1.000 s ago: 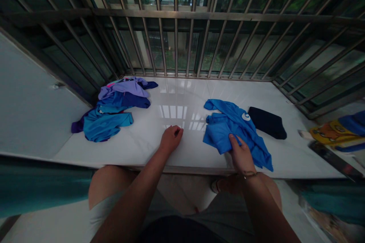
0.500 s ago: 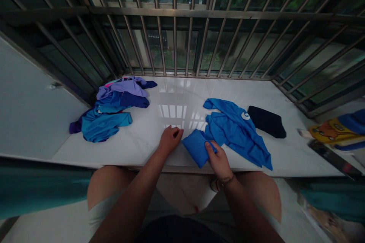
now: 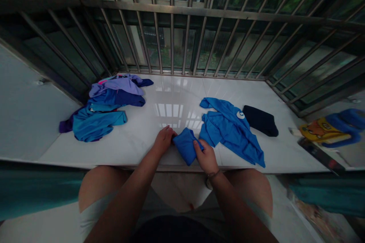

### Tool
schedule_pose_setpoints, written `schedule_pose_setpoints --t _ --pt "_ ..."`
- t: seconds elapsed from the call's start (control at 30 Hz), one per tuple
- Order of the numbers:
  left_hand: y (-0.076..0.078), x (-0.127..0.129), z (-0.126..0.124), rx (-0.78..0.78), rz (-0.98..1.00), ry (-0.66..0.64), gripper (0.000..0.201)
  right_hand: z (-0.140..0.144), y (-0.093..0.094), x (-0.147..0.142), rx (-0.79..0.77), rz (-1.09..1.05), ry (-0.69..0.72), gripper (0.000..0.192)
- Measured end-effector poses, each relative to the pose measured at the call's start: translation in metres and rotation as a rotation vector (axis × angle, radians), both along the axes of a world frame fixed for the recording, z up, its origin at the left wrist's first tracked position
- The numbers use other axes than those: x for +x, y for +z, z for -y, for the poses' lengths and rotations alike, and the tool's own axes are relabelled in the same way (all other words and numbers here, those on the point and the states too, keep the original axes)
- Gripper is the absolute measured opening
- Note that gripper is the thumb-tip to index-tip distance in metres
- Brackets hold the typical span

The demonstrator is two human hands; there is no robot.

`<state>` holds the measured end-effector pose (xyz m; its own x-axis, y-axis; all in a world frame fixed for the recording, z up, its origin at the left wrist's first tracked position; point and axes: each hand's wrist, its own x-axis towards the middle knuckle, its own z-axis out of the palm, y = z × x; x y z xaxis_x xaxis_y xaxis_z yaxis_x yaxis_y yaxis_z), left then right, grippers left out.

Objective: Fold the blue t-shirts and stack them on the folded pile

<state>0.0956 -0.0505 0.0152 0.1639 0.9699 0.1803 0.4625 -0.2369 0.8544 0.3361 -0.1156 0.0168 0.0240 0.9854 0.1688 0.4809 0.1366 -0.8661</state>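
A small bundle of folded blue cloth (image 3: 185,147) is between my hands at the front of the white ledge. My right hand (image 3: 205,155) is closed on its right edge, thumb on top. My left hand (image 3: 164,140) has curled fingers at the bundle's left corner; the fingertips are partly hidden there. Just beyond my right hand, a blue long-sleeved top (image 3: 232,129) with a white round mark is spread out, rumpled. A dark folded garment (image 3: 260,120) lies against its right side.
A heap of purple, navy and blue clothes (image 3: 105,108) sits at the left end of the ledge (image 3: 173,95). Metal bars (image 3: 171,38) run along the back. At the right end are a yellow and blue item (image 3: 327,129) and a long dark box (image 3: 319,155).
My left hand has come up to the left corner of the folded blue cloth, from which it stood slightly apart. My right hand keeps its hold. The whole view has shifted a little.
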Motion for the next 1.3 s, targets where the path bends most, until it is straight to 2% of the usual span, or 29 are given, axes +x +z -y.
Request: schedule_pose_setpoints --t 0.2,0.37,0.47,0.57,0.63,0.7,0.83,0.93,1.0,1.1,1.17,1.3 --pt "-0.012 -0.001 -0.001 0.020 -0.082 -0.093 0.043 -0.001 -0.002 -0.001 0.039 0.057 0.009 0.048" --pt "-0.009 0.005 0.007 0.017 -0.114 -0.034 0.053 0.000 -0.007 0.002 -0.011 0.024 -0.016 0.038" --pt "-0.002 0.006 0.009 -0.002 -0.037 -0.062 0.049 0.000 -0.012 0.001 -0.061 -0.107 -0.032 0.037" --pt "0.004 0.003 0.009 -0.110 0.095 -0.092 0.043 0.000 -0.014 -0.001 -0.148 -0.255 -0.022 0.047" --pt "0.006 0.000 0.009 -0.172 0.204 -0.113 0.040 0.001 -0.013 -0.003 -0.185 -0.268 0.001 0.050" --pt "0.006 -0.005 0.008 -0.207 0.308 -0.143 0.039 0.002 -0.010 -0.004 -0.157 -0.218 0.031 0.054" --pt "0.006 -0.016 0.008 -0.300 0.424 -0.242 0.048 0.004 0.000 -0.005 -0.094 -0.041 0.102 0.073" --pt "0.007 -0.022 0.008 -0.356 0.422 -0.344 0.059 0.005 0.005 -0.003 -0.147 0.043 0.201 0.059" --pt "0.009 -0.024 0.008 -0.370 0.412 -0.410 0.075 0.005 0.006 0.000 -0.174 0.046 0.272 0.047" --pt "0.009 -0.023 0.008 -0.369 0.377 -0.429 0.100 0.005 0.006 0.002 -0.177 0.003 0.308 0.042" --pt "0.007 -0.021 0.009 -0.356 0.369 -0.398 0.096 0.005 0.006 0.003 -0.171 -0.026 0.301 0.042" --pt "0.000 -0.016 0.009 -0.314 0.358 -0.339 0.072 0.006 0.005 0.003 -0.157 -0.069 0.298 0.040"
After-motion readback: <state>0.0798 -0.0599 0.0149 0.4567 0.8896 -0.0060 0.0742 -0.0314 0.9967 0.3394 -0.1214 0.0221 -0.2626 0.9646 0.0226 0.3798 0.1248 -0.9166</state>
